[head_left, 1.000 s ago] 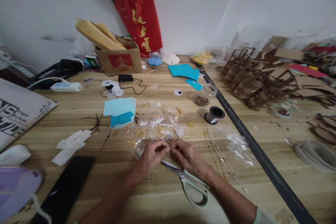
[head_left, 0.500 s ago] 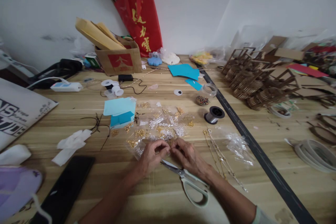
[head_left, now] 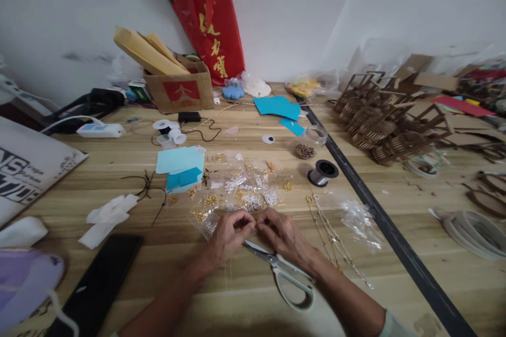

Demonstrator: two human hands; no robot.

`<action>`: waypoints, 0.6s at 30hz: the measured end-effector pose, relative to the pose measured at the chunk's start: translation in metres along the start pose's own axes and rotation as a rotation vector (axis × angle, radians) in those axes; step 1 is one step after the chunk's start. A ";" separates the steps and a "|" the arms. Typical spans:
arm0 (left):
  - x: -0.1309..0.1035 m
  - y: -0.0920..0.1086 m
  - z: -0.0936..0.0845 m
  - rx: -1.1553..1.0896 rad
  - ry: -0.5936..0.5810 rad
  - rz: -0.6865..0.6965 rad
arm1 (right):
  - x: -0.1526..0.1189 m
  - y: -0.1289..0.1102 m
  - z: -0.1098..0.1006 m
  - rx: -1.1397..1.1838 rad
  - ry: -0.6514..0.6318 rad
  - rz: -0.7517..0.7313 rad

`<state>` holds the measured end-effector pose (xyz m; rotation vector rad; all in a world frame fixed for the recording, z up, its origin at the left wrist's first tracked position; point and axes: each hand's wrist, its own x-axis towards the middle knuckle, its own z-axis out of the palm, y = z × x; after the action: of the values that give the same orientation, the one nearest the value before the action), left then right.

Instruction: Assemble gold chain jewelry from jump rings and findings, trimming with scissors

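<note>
No clear movement since the earlier frame; both hands keep the same place and pose. Left to right: black slab (head_left: 98, 279) flat on the table (head_left: 221, 300); blue cards (head_left: 182, 160) beyond it. Small metal pieces (head_left: 251, 201), gold and silver, mostly in clear packets just past the fingers: plenty left there. Left hand (head_left: 233, 229): thumb and forefinger pinched closed. Right hand (head_left: 276, 230): fingers likewise drawn together, tips almost meeting the left's. Whatever lies between is too small to tell. Scissors (head_left: 273, 260) lie by the right wrist, ungripped. Farther right, chains (head_left: 326, 222) lie stretched out, apart from the hands; perhaps finished, cannot confirm. Wire spool (head_left: 323, 173) stands behind them, crumpled clear plastic (head_left: 359, 221) beside. My judgement: fingertip work midway, the piece not yet put down.
</note>
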<state>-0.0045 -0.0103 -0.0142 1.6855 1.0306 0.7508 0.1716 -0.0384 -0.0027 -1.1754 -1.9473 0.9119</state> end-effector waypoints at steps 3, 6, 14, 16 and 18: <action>-0.001 -0.001 -0.001 -0.020 0.000 -0.001 | 0.000 0.002 0.000 0.022 0.012 0.029; 0.000 -0.003 -0.002 -0.047 0.016 -0.019 | 0.000 0.002 0.000 0.018 0.033 0.034; 0.002 -0.005 -0.002 -0.078 0.064 -0.046 | -0.001 0.006 0.000 -0.061 0.038 0.002; 0.002 -0.007 -0.003 -0.089 0.082 -0.055 | -0.001 0.008 0.001 -0.074 0.047 0.004; 0.003 -0.009 -0.003 -0.097 0.103 -0.058 | -0.002 0.009 0.002 -0.086 0.054 0.001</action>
<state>-0.0081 -0.0053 -0.0218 1.5411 1.0927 0.8435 0.1750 -0.0373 -0.0118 -1.2368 -1.9597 0.7962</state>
